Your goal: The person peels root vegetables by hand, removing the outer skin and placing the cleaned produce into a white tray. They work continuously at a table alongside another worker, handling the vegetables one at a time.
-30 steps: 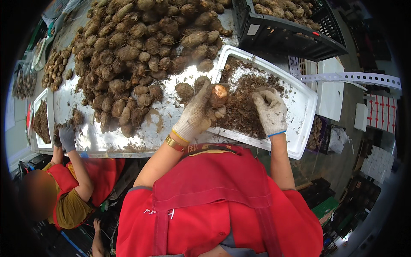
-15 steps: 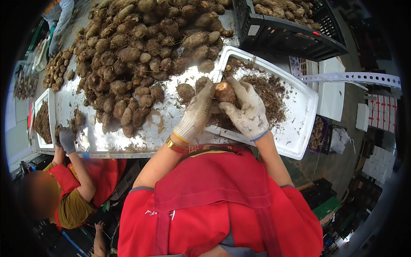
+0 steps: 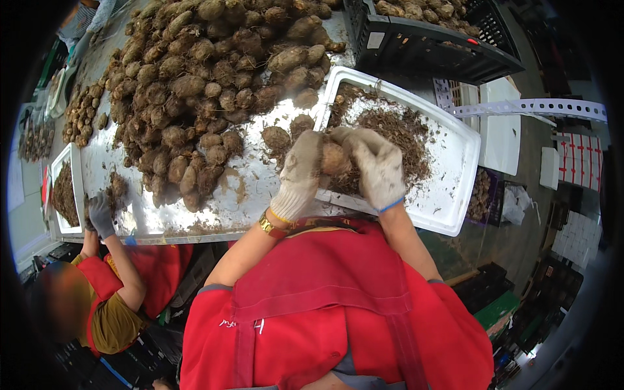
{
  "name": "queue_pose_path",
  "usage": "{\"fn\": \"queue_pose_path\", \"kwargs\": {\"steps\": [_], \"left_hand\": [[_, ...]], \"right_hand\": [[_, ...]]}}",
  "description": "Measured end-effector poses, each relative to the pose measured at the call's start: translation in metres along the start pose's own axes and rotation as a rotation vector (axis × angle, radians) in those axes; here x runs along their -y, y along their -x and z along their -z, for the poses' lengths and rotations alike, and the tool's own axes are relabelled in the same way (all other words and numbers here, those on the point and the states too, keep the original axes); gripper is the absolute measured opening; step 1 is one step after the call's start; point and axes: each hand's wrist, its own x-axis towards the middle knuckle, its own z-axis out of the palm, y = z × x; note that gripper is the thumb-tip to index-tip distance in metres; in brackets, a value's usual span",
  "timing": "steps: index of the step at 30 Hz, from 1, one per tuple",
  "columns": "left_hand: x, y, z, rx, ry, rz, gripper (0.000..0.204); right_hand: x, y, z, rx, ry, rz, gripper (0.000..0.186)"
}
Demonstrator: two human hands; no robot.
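A round brown taro (image 3: pixel 335 160) is held between my two gloved hands, above the near left side of a white foam tray (image 3: pixel 469 179). My left hand (image 3: pixel 301 174), in a soiled white knit glove, closes on the taro's left side. Curled over its top and right side are the fingers of my right hand (image 3: pixel 379 164), gloved alike. The fingertips are partly hidden, and I cannot make out any tool. Dark peelings and root hairs (image 3: pixel 403 146) lie in the tray below. Just left of my left hand, a hairy taro (image 3: pixel 276 138) rests on the metal table.
A large pile of hairy taros (image 3: pixel 188 88) covers the table's far left. Behind the tray stands a black crate (image 3: pixel 422 49) of taros. At left, a co-worker's grey-gloved hand (image 3: pixel 101 216) works near another white tray (image 3: pixel 65 188). A perforated white strip (image 3: pixel 533 107) juts out at right.
My right hand has shifted from the taro's right side to curl over its top. The pale patch on the taro no longer shows. My left hand keeps its grip.
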Motion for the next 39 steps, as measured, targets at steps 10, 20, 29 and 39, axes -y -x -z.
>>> {"fn": "queue_pose_path", "kwargs": {"steps": [10, 20, 29, 39], "left_hand": [[-0.012, -0.009, 0.01, 0.053, 0.809, 0.344, 0.051], [-0.029, 0.007, 0.019, 0.067, 0.506, 0.17, 0.053], [-0.043, 0.009, 0.029, 0.058, -0.414, -0.137, 0.07], [-0.037, 0.019, 0.027, 0.13, -0.242, -0.214, 0.083]], "right_hand": [[0.009, 0.005, 0.028, 0.025, 0.263, -0.061, 0.03], [0.005, 0.003, 0.002, 0.003, -0.011, -0.062, 0.018], [0.038, -0.003, -0.011, 0.151, 0.488, 0.396, 0.049], [-0.035, -0.019, 0.044, -0.189, 0.612, -0.248, 0.048]]}}
